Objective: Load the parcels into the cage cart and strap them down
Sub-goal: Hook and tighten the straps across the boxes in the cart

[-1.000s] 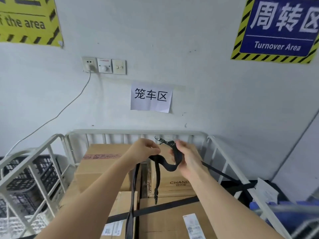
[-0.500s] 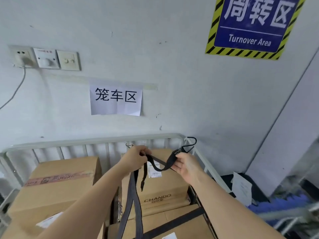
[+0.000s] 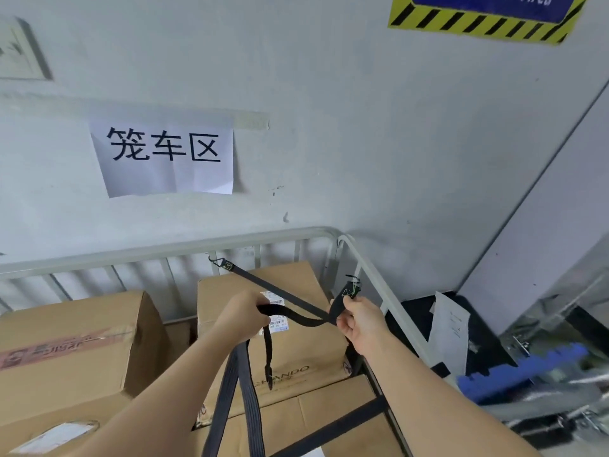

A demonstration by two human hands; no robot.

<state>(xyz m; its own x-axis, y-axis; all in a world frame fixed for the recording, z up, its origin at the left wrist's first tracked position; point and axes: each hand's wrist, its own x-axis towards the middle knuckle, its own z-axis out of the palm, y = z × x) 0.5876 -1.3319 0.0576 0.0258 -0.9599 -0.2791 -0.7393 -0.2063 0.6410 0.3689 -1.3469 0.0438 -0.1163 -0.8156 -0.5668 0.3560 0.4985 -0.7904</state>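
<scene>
1. Two hands are on the black strap (image 3: 296, 316). The left hand (image 3: 245, 316) is fisted round the webbing above the CHANDO carton (image 3: 296, 351). The right hand (image 3: 359, 321) pinches the strap end just below the free hook (image 3: 350, 289), fingers curled.
2. Parcels sit in the cage cart (image 3: 158, 250): the CHANDO carton by the back rail, a taped carton (image 3: 72, 341) to its left, and a lower carton (image 3: 329, 410) in front with a cross strap (image 3: 346, 420) over it.
3. My read of the step: strapping, and loading looks done. The rear hook (image 3: 216, 260) sits at the back rail, and webbing runs diagonally from it to the right hand.
4. Likely next move:
   - Carry the free hook to the side rail (image 3: 372, 275), just beside the right hand.
   - Turn the hook opening toward the bar and catch it.
   - Pull the slack out with the left hand.
5. Can't tell whether the rear hook is properly seated. The free hook is motion-blurred. Strap runs below the left hand leave the bottom edge, so the lower anchors are unseen. The cart base is hidden, and the clutter at right is smeared.
</scene>
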